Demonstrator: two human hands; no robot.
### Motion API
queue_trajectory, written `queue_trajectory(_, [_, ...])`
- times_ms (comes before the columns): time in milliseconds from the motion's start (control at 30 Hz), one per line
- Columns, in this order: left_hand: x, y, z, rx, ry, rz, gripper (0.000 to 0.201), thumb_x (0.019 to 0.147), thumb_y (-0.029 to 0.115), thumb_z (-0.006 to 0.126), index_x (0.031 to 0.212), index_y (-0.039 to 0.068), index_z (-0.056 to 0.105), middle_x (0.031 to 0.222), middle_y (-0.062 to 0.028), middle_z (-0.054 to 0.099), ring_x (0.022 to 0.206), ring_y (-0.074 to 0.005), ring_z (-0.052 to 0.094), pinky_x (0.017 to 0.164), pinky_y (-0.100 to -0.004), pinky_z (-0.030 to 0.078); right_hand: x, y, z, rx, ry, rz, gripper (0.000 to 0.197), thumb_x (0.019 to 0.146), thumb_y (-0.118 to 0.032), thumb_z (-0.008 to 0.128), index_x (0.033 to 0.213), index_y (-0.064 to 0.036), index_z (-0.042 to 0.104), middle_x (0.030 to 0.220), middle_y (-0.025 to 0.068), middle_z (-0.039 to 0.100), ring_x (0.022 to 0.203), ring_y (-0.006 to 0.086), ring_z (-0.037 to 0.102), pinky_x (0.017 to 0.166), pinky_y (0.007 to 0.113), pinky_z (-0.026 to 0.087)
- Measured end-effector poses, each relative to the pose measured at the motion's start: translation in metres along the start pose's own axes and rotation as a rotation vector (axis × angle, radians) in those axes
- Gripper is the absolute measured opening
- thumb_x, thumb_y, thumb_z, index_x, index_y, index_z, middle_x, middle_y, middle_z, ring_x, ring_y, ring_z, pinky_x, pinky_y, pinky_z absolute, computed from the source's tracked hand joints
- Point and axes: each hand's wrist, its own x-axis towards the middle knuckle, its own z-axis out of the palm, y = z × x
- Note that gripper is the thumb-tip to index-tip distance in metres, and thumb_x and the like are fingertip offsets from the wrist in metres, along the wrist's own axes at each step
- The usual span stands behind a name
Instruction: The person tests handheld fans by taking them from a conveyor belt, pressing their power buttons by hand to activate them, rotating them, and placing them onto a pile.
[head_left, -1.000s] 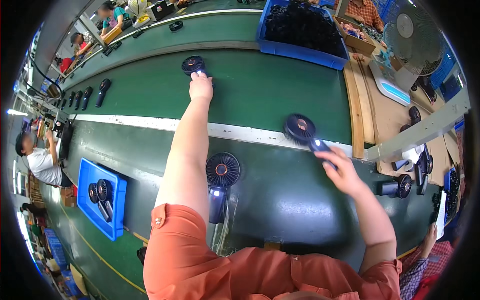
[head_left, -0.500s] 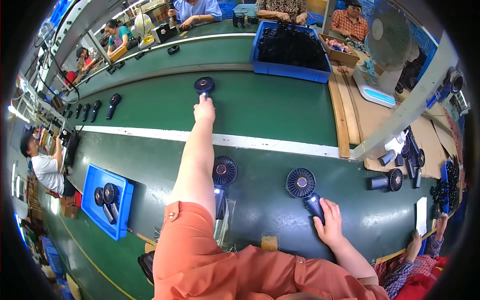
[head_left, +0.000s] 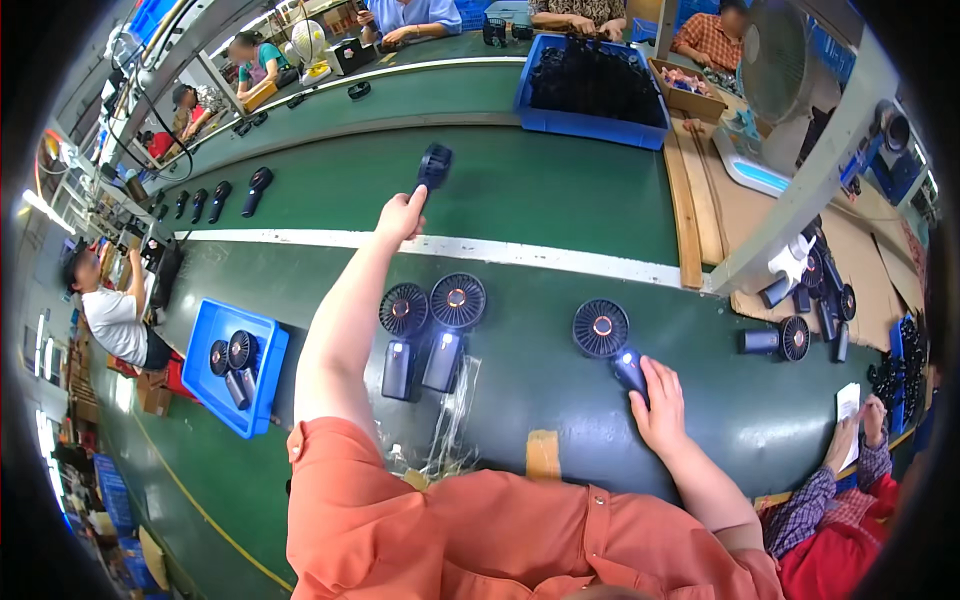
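Observation:
Over the green conveyor, my left hand (head_left: 402, 216) is closed round the handle of a black handheld fan (head_left: 434, 166). The fan is raised, its head edge-on and slightly blurred. My right hand (head_left: 660, 408) wraps the handle of another handheld fan (head_left: 601, 328) lying on the worktable; a small light glows on that fan. Between my arms two more handheld fans lie side by side, the left fan (head_left: 397, 368) and the right fan (head_left: 458, 302), both with lit spots on their handles.
A blue tray (head_left: 262, 400) with fans stands left; several fans (head_left: 257, 192) lie on the belt. Ahead is a blue bin (head_left: 590, 140) of black parts. A metal post (head_left: 790, 225), more fans (head_left: 780, 340) and a co-worker's hands (head_left: 845, 440) are at right.
My left hand has lifted its fan off the belt, turned it edge-on and drawn it slightly nearer. My left arm has shifted left, uncovering both fans beside it. The right hand stays put.

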Motion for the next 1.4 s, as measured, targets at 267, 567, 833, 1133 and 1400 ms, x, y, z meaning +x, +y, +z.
queue_trajectory(267, [-0.213, 0.023, 0.053, -1.182, -0.692, -0.044, 0.065, 0.091, 0.061, 0.025, 0.109, 0.004, 0.052, 0.063, -0.0085, 0.053, 0.040, -0.0149, 0.040, 0.040, -0.0275, 0.031, 0.008, -0.001, 0.001, -0.085, -0.033, -0.060, 0.054, 0.082, -0.017, 0.060, 0.128, 0.0048, 0.042, 0.118, 0.0213, 0.050, 0.108, 0.0371, 0.048, 0.094, 0.045, 0.039])
queue_trajectory(567, [-0.290, 0.027, 0.105, -1.625, -0.990, -0.129, 0.067, 0.091, 0.058, 0.031, 0.114, -0.002, 0.050, 0.060, -0.0062, 0.045, 0.038, -0.0127, 0.037, 0.036, -0.0253, 0.029, 0.040, -0.007, 0.004, 0.537, -0.176, 0.316, 0.059, 0.076, -0.032, 0.071, 0.116, 0.0041, 0.047, 0.097, 0.0123, 0.056, 0.081, 0.0222, 0.059, 0.069, 0.035, 0.051])
queue_trajectory(833, [-0.323, 0.030, 0.145, -0.903, -0.742, -0.116, 0.065, 0.096, 0.053, 0.026, 0.115, -0.004, 0.050, 0.068, -0.0096, 0.056, 0.049, -0.0166, 0.049, 0.048, -0.0272, 0.040, 0.016, -0.017, -0.007, 1.526, 0.133, 0.407, 0.046, 0.084, -0.027, 0.066, 0.119, -0.0035, 0.047, 0.112, 0.0134, 0.058, 0.107, 0.0261, 0.058, 0.087, 0.040, 0.050])
queue_trajectory(1133, [-0.332, 0.031, 0.170, 0.078, -0.112, 0.749, 0.057, 0.078, 0.007, 0.068, 0.128, -0.002, 0.041, 0.108, -0.0155, 0.054, 0.096, -0.0270, 0.057, 0.085, -0.0356, 0.045, 0.002, -0.017, -0.014, 1.863, 0.076, 0.254, 0.049, 0.085, -0.023, 0.066, 0.127, -0.0031, 0.047, 0.120, 0.0068, 0.056, 0.112, 0.0138, 0.050, 0.100, 0.030, 0.036])
queue_trajectory(1400, [-0.336, 0.038, 0.171, -0.206, -0.499, 0.168, 0.050, 0.078, 0.010, 0.070, 0.119, -0.006, 0.046, 0.085, -0.0130, 0.062, 0.066, -0.0226, 0.062, 0.065, -0.0307, 0.051, 0.000, -0.015, -0.001, 1.556, 0.206, 0.261, 0.052, 0.078, -0.015, 0.074, 0.122, -0.0007, 0.051, 0.115, 0.0062, 0.058, 0.106, 0.0138, 0.052, 0.095, 0.029, 0.041])
